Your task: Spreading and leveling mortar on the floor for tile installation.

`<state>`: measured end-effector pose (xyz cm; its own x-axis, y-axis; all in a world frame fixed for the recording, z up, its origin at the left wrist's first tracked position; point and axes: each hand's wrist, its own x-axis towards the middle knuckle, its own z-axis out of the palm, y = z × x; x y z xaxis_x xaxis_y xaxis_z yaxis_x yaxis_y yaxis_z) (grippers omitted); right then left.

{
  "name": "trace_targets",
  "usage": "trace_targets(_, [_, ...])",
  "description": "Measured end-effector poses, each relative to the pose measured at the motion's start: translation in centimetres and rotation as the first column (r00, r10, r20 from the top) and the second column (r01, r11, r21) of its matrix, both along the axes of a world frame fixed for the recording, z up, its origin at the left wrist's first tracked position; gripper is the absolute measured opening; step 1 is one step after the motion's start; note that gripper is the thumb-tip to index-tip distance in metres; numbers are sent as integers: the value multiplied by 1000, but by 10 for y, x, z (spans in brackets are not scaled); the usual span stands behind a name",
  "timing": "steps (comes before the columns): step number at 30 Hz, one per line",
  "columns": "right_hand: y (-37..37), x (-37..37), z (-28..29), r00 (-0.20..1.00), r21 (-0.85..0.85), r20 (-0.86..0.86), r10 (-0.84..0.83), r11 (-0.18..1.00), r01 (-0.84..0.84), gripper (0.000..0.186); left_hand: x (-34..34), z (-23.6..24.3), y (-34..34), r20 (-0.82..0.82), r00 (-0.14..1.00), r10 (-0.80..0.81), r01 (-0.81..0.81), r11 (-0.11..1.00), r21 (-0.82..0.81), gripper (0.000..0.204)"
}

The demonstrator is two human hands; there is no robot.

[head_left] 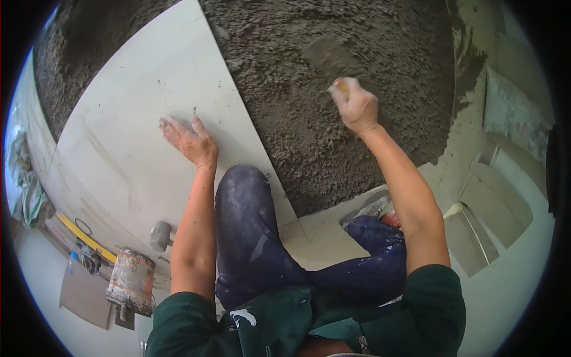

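Note:
My right hand (pixel 357 106) is closed round the wooden handle of a flat steel trowel (pixel 328 55). The trowel's blade lies on a bed of rough, dark grey mortar (pixel 297 113) and looks slightly smeared by motion. On the left, my left hand (pixel 189 140) rests flat with fingers spread on a large pale floor tile (pixel 137 89), holding nothing. The tile's right edge runs along the mortar. My left knee is on or just above the tile, close to that edge.
A mallet (pixel 160 237), a mortar-crusted bucket (pixel 132 279) and a yellow level (pixel 86 238) are at the lower left. Loose tile pieces (pixel 496 202) lie on the right, below a pale bag (pixel 516 113). More mortar (pixel 89 53) spreads at the upper left.

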<state>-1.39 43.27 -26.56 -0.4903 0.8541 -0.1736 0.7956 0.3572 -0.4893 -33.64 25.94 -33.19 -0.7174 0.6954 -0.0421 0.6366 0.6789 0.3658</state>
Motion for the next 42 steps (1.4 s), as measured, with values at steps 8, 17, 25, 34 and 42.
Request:
trace_targets(8, [-32,-93,-1,965,78,-43,257,964,-253,31,-4,-16,4,-98,987,127,-136,986,-93,75])
trace_targets(17, [78,-163,-23,939,117,-161,-303,939,323,47,-5,-11,15,-77,989,124,-131,988,-83,74])
trace_targets(25, [131,-171,-34,881,0,83,-466,884,468,52,3,-18,8,-106,989,106,-119,986,-117,72])
trace_targets(34, [112,-15,-24,911,32,55,-408,913,407,51,0,-18,2,-103,992,78,-88,991,-96,75])
trace_targets(42, [-39,46,5,966,-101,15,257,962,-255,29,-6,-30,2,-128,987,102,-107,994,-38,76])
